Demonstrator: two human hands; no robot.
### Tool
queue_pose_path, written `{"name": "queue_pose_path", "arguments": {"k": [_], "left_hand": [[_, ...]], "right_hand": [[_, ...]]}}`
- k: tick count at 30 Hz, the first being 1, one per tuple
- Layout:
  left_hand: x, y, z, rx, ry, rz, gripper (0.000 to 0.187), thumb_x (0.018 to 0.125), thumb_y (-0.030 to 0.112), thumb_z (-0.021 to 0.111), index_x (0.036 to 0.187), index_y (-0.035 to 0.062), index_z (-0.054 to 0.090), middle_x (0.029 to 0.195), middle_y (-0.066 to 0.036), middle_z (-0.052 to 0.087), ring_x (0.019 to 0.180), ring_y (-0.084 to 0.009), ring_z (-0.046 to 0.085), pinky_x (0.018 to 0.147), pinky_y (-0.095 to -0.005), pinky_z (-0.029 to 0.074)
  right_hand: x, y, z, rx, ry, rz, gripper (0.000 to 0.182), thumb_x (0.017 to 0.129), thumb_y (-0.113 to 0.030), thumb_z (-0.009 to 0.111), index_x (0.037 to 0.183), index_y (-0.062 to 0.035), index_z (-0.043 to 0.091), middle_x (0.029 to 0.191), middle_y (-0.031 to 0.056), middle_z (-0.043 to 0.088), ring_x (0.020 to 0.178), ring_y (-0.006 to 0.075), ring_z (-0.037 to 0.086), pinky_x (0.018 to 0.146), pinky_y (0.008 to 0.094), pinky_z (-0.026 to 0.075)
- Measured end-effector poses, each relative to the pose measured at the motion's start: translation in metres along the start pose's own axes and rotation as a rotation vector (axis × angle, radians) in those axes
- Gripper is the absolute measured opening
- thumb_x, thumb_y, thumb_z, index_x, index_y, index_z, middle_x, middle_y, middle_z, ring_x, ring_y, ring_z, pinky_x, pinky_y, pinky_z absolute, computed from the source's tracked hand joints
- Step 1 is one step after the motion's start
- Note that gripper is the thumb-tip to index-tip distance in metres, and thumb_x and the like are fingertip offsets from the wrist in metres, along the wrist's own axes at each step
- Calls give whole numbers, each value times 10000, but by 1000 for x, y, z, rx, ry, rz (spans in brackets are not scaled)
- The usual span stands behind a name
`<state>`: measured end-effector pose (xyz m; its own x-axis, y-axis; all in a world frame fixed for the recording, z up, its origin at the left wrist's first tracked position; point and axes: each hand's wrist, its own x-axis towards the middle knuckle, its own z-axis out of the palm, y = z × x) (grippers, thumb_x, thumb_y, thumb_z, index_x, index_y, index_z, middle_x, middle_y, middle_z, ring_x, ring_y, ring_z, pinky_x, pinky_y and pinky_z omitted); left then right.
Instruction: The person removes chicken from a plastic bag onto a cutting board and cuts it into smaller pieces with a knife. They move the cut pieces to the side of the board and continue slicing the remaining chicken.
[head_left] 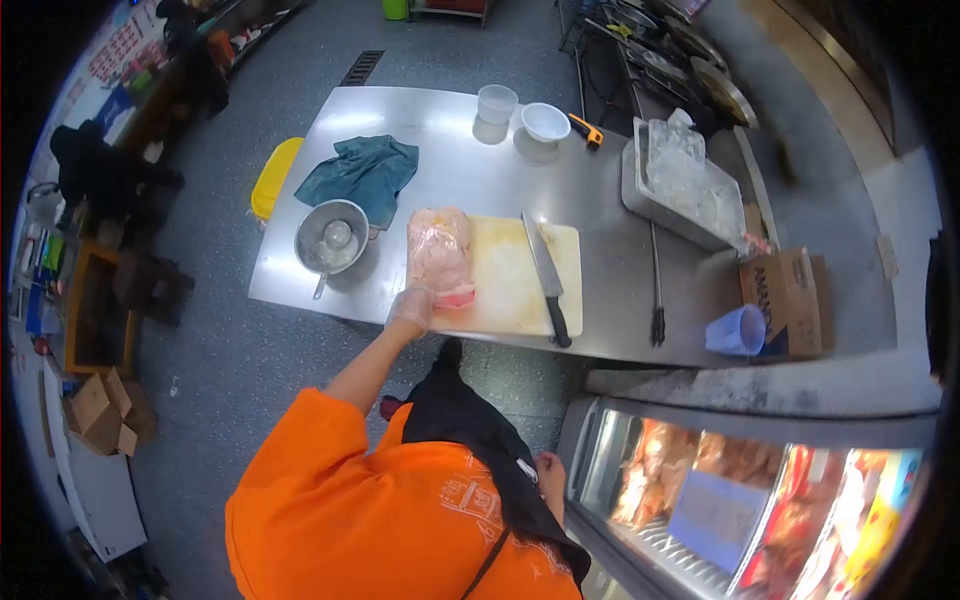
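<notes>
A large piece of pale raw meat point(440, 252) lies on the left part of a white cutting board point(500, 270). My left hand point(411, 308), in a clear glove, touches the meat's near left corner; its fingers are partly hidden and hard to make out. A knife with a black handle point(546, 275) rests on the board's right side, its handle over the near edge. My right hand point(549, 476) hangs low beside the black apron, its fingers curled; whether it holds anything is hidden. A metal pot point(332, 237) stands left of the meat, beside a teal cloth point(362, 176).
On the steel table point(290, 270) are a clear container point(496, 104), a white bowl point(545, 122), a yellow-black tool point(586, 131), a metal tray of ice point(690, 215), a long rod point(656, 290), a purple cup point(737, 331) and a cardboard box point(785, 300). A lit display case point(720, 510) stands at the lower right.
</notes>
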<state>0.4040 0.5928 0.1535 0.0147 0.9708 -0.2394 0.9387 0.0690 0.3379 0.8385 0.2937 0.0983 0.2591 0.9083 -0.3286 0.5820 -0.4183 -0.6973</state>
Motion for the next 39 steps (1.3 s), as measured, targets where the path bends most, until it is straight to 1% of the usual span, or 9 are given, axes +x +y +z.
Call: {"name": "queue_pose_path", "arguments": {"k": [4, 6, 8, 16, 19, 24, 32, 36, 39], "left_hand": [[36, -4, 8, -302, 276, -97, 184, 849, 118, 576, 958, 3, 669, 861, -258, 650, 847, -433, 650, 759, -514, 514], [43, 6, -27, -370, 349, -173, 172, 854, 114, 563, 939, -4, 655, 864, -259, 643, 839, -436, 642, 735, -507, 506], [51, 17, -71, -614, 522, 255, 184, 906, 156, 538, 909, -9, 621, 844, -247, 630, 794, -420, 624, 688, -461, 481], [79, 46, -243, -833, 411, 61, 270, 951, 252, 544, 977, 24, 686, 825, -173, 675, 778, -368, 653, 697, -410, 515], [83, 45, -246, -333, 571, 298, 218, 917, 192, 566, 1054, 84, 698, 863, -177, 660, 795, -352, 655, 714, -409, 513], [54, 91, -236, -155, 384, 79, 498, 874, 147, 589, 1361, 93, 502, 871, -181, 702, 771, -380, 692, 702, -470, 551], [8, 85, -107, 198, -453, -244, 190, 837, 124, 617, 1005, 82, 696, 928, -200, 693, 809, -364, 689, 729, -476, 551], [25, 111, -95, -79, -482, -153, 236, 841, 194, 638, 1032, 66, 690, 980, -221, 696, 876, -387, 687, 801, -473, 544], [48, 133, -72, -401, -207, -287, 295, 844, 244, 622, 1026, 22, 692, 977, -239, 695, 941, -415, 673, 864, -465, 524]], "right_hand": [[114, -122, -40, -213, -111, -111, 325, 866, -200, 699, 1117, -7, 624, 1021, 202, 657, 984, 365, 637, 888, 448, 494], [176, -168, -35, -327, -23, -407, 360, 866, -176, 679, 1164, 5, 591, 1142, 215, 633, 1068, 392, 613, 939, 464, 481], [228, -223, -22, -490, 38, -454, 404, 860, -154, 678, 1193, 35, 548, 1207, 252, 584, 1118, 402, 581, 978, 464, 461], [334, -253, 19, -387, -217, -457, 570, 812, -210, 743, 1253, 12, 459, 1022, 207, 608, 935, 355, 616, 824, 437, 494], [333, -271, 12, -317, -320, -344, 569, 771, -177, 785, 1207, -7, 461, 958, 172, 600, 899, 331, 623, 810, 425, 501], [336, -262, 7, -226, -310, -311, 619, 755, -196, 816, 1242, -36, 468, 865, 97, 543, 786, 251, 571, 741, 387, 492], [352, -248, 2, -33, -402, -306, 647, 747, -215, 829, 1261, -29, 482, 811, 73, 568, 693, 200, 572, 658, 345, 500], [358, -244, 2, -48, -405, -358, 637, 755, -214, 835, 1254, -32, 483, 774, 50, 567, 660, 161, 564, 635, 315, 503], [360, -239, 3, -62, -421, -359, 645, 751, -218, 838, 1257, -32, 485, 774, 50, 570, 664, 155, 567, 639, 314, 505]]}}
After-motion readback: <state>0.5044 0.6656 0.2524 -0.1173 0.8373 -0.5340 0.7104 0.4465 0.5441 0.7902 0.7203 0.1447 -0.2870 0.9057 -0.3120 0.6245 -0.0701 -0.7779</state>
